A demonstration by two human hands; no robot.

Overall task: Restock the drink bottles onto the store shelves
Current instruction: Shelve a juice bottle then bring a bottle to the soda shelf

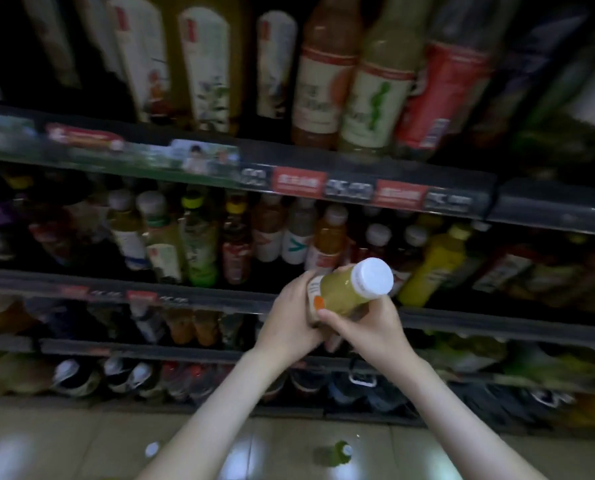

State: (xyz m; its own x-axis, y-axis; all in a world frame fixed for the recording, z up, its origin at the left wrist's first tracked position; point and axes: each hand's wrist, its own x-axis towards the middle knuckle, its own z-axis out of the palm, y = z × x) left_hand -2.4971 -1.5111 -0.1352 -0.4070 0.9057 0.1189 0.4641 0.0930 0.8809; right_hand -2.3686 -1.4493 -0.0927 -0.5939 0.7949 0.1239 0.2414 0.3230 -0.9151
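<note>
A yellow-green juice bottle (345,291) with a white cap and a pale label is held in front of the shelves, cap tilted up and to the right toward me. My left hand (289,320) wraps its lower body from the left. Its underside and right side are gripped by my right hand (365,323). The bottle hovers at the height of the middle shelf (192,299), just before a row of white-capped bottles (327,237). The bottle's base is hidden by my fingers.
Tall bottles (206,67) fill the top shelf behind a black rail with red price tags (299,183). A yellow bottle (434,265) stands right of my hands. Lower shelves hold dark bottles (130,374). On the tiled floor stands a green bottle (341,452).
</note>
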